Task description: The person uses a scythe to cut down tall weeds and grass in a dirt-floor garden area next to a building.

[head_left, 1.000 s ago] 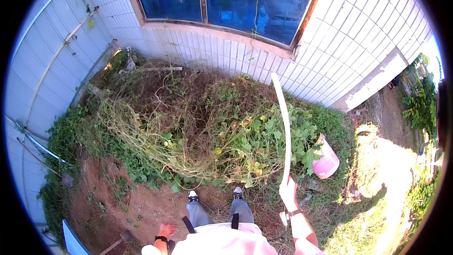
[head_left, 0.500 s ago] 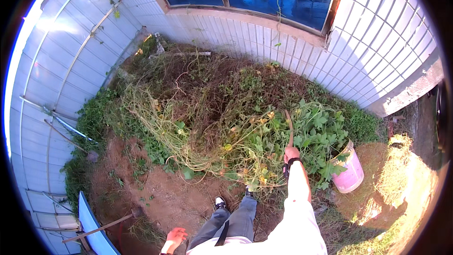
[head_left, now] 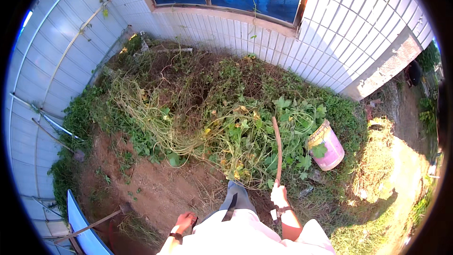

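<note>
Fingers of right hand (head_left: 279,195) wrapped round near end of long, slim, brown wooden stick (head_left: 277,146); left hand (head_left: 186,219) low, finger spread unclear. Brown soil ground (head_left: 151,182); tangled green-and-straw vines (head_left: 163,134) heaped ahead. White tiled wall (head_left: 330,42) edges far side, pale panel fence (head_left: 56,71) left; soil lies between vines and left hand. Stick slightly curved, far end overlapping vines, left of pink-and-yellow plastic bucket (head_left: 332,153).
</note>
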`<move>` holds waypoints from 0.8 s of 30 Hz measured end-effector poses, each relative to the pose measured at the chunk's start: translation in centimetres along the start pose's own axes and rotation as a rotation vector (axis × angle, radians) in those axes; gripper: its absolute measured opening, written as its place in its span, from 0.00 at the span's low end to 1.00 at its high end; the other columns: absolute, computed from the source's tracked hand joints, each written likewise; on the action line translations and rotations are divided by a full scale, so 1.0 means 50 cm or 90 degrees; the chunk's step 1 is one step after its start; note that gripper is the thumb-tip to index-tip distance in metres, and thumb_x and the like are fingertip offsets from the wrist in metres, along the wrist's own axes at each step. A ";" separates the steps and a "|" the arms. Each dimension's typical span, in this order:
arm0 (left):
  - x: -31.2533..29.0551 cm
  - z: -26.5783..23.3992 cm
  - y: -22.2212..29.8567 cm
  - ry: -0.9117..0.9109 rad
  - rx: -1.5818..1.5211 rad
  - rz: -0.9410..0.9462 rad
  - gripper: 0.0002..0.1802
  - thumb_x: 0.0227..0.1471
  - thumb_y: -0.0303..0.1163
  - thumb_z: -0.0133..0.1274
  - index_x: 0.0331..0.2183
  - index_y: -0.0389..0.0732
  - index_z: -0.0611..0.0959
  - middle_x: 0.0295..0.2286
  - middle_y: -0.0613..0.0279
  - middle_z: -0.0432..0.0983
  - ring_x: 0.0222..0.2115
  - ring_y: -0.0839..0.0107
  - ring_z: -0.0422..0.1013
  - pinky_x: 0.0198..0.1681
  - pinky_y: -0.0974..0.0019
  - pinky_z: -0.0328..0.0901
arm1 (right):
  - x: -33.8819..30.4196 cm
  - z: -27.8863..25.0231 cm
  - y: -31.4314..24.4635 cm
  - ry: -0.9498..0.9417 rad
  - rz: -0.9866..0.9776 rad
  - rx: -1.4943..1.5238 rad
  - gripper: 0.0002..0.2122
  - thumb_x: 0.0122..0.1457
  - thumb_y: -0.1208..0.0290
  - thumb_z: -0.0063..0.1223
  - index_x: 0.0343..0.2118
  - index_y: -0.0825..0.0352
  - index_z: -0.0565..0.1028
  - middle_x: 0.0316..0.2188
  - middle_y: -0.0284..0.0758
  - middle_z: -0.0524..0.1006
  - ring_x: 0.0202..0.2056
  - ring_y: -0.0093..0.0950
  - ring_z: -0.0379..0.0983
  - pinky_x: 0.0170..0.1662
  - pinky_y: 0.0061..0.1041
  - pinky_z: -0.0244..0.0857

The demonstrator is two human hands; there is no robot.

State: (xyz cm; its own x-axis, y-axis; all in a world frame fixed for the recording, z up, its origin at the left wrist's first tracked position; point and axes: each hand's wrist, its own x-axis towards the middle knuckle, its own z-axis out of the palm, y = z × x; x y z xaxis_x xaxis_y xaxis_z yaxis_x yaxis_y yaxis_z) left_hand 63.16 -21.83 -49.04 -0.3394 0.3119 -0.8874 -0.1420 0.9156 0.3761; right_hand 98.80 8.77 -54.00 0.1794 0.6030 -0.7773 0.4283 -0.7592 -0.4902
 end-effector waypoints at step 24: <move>-0.091 0.155 -0.184 -0.132 -0.155 0.131 0.13 0.54 0.30 0.43 0.41 0.38 0.75 0.31 0.60 0.78 0.26 0.74 0.73 0.29 0.70 0.68 | -0.222 -0.291 0.330 0.100 -0.125 -0.101 0.22 0.62 0.61 0.44 0.12 0.68 0.69 0.11 0.34 0.71 0.10 0.24 0.67 0.11 0.26 0.57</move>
State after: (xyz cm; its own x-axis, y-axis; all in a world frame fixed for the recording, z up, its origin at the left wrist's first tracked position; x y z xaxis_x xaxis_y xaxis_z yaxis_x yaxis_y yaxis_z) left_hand 73.21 -29.71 -50.50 -0.1914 0.5504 -0.8127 -0.3160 0.7494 0.5819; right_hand 116.78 -6.91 -47.71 0.2092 0.7744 -0.5971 0.5995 -0.5840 -0.5473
